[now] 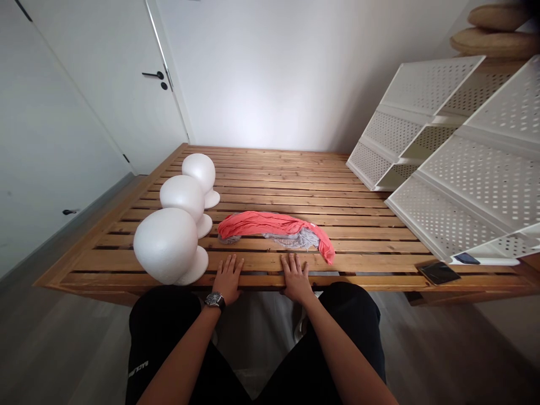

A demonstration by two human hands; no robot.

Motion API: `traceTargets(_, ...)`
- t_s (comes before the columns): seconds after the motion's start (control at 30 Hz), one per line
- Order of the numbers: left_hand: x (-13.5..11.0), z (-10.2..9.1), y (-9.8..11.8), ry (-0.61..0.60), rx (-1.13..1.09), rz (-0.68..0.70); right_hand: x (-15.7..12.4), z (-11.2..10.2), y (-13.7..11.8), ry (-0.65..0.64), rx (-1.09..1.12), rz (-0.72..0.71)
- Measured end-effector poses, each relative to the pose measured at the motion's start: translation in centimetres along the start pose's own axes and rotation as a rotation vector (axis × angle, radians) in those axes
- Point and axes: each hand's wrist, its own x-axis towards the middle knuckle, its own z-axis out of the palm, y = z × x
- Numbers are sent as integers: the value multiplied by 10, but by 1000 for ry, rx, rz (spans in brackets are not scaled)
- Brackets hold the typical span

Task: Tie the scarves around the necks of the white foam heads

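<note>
My left hand (228, 277) lies flat on the front slat of the wooden platform (270, 261), fingers stretched out, a watch (215, 300) on its wrist. Also flat on that edge is my right hand (296, 277), its fingers a little apart. Neither holds anything. Just beyond both hands, untouched, a coral-red scarf (270, 223) lies in a long, crumpled strip, with grey cloth (298, 238) showing from under it. Three white foam heads, a near one (165, 244), a middle one (181, 197) and a far one (198, 170), stand in a row to the left.
White perforated racks, one behind (400, 115) and one nearer (476, 169), stand on the right. A dark flat object (439, 273), possibly a phone, lies by the front right edge. Tan cushion-like shapes (493, 40) are at the upper right. The platform's slats have gaps. A white door (105, 67) is at left.
</note>
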Motion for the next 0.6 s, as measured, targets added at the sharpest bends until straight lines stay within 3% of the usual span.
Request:
traceTargets(0.47, 0, -1, 1, 7, -5, -1, 0, -5, -1, -19, 10, 4)
traceTargets(0.6, 1, -12, 4, -55, -124, -17, -3, -19, -1, -106, 114, -5)
